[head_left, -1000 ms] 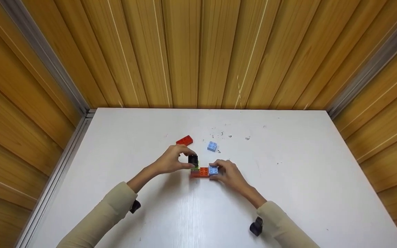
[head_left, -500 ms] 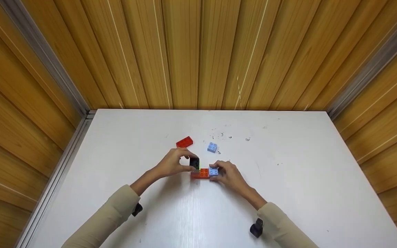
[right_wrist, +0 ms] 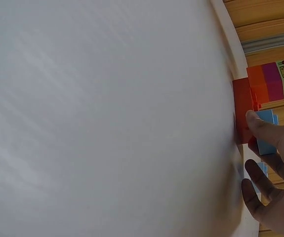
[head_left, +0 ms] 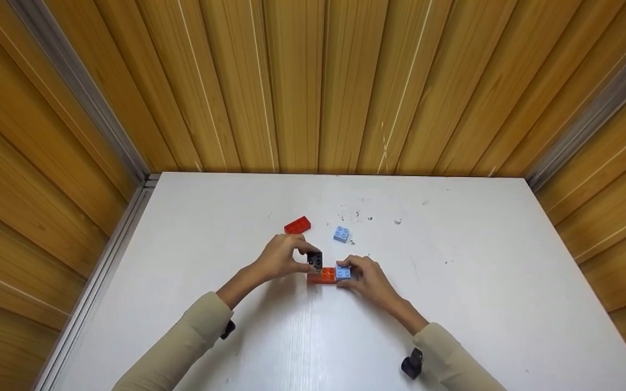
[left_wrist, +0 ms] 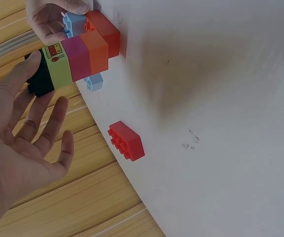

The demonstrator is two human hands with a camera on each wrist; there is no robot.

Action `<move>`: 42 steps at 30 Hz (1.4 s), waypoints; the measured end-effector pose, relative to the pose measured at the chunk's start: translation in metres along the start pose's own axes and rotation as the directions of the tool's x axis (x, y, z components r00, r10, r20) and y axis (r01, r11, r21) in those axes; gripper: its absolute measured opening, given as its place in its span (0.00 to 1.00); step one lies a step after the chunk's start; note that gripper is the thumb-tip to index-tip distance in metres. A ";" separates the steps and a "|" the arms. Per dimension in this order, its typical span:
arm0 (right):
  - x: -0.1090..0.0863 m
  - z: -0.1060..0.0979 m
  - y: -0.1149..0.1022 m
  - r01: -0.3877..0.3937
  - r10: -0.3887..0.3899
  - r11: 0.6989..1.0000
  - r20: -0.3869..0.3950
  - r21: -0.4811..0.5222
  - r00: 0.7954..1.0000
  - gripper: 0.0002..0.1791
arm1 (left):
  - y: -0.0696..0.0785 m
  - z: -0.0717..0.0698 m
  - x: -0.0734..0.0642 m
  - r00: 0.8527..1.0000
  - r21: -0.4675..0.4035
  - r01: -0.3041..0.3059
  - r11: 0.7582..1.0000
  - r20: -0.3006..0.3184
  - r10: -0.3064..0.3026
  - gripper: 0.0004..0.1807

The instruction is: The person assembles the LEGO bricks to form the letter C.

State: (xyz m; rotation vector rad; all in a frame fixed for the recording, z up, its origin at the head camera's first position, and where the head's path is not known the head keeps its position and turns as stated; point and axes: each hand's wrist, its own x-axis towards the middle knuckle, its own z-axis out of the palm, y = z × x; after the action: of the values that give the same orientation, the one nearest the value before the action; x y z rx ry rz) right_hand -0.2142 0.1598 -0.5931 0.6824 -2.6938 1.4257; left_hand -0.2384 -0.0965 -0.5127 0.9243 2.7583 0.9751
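Note:
My left hand point(head_left: 280, 258) pinches a black brick point(left_wrist: 40, 76) between thumb and fingers, on top of a small tower. Below the black brick come a light green brick point(left_wrist: 58, 63) with a printed picture, a magenta brick point(left_wrist: 77, 57) and an orange brick point(left_wrist: 98, 51). This tower stands at the left end of a long orange-red brick point(head_left: 328, 275) on the table. At that brick's right end, my right hand point(head_left: 370, 277) grips a light blue brick point(head_left: 343, 272) by its sides. The right wrist view shows its other fingers spread loosely.
Behind the hands lie a loose red brick point(head_left: 298, 225) and a second light blue brick point(head_left: 341, 234). Dark marks dot the white table point(head_left: 454, 304) further back. Wood-patterned panels point(head_left: 291, 81) rise along its far edge and sides.
The left hand and black brick have shifted slightly right and towards me over the tower; less green shows beneath. The right hand keeps its grip. The whole head view has moved slightly.

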 end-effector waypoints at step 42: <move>0.109 -0.032 -0.023 0.118 -0.045 0.980 0.397 -0.161 0.917 0.24 | -0.005 0.029 -0.027 0.993 -0.229 0.023 0.973 -0.108 -0.049 0.24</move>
State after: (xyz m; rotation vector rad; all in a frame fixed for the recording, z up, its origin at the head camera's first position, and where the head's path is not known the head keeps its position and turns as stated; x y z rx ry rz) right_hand -0.3098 0.1341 -0.5326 1.1599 -2.9907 1.1018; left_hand -0.2114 -0.0987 -0.5421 0.8038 2.6640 1.3419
